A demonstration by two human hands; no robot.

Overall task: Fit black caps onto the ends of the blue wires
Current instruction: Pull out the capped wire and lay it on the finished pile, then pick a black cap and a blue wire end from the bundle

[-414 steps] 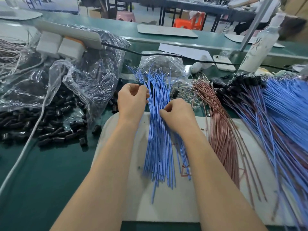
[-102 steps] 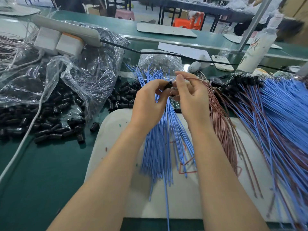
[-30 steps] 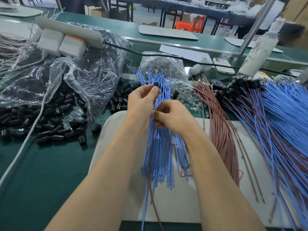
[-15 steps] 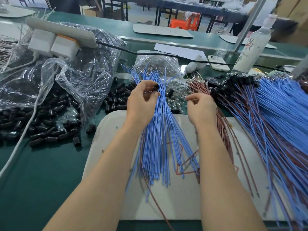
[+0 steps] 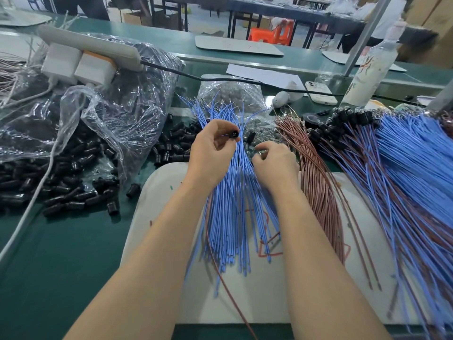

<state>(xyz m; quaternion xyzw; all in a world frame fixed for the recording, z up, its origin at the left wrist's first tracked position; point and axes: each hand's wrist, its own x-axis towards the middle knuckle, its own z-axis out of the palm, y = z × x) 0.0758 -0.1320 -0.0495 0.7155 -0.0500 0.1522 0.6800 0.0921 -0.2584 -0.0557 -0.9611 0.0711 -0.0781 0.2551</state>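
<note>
**Head camera: one cap held ready, one wire end to single out**

A person's left hand [image 5: 212, 153] pinches a small black cylindrical plastic cap [image 5: 234, 135] between thumb and fingertip. Its open mouth faces the camera, just above the far ends of a fanned bundle of thin blue insulated wires [image 5: 230, 204] lying on a white rounded work mat [image 5: 157, 192]. The right hand [image 5: 275, 163] hovers just beside it, fingers curled over the wire ends and a heap of small clear parts. Whether it has anything in its grasp cannot be told from here.

The step appears to be bringing cap and wire together. Done well, it likely calls for the right hand to isolate one blue wire and grip it close to the tip, so the limp strand does not buckle. The left hand should keep the cap's mouth square to that tip while the wire is pushed straight in until it seats. Neighbouring strands could snag and be dragged along.

The blue wires are slender, flexible and uniform in colour. Their near ends form a ragged line on the mat, and their far ends splay upward with what look like small bare metal tips. Loose black plastic caps [image 5: 61, 192] spill from a crumpled clear plastic bag [image 5: 117, 111] on the green tabletop [image 5: 49, 253] to the left. A sheaf of already capped blue and brown wires [image 5: 404, 168] lies to the right.
</note>
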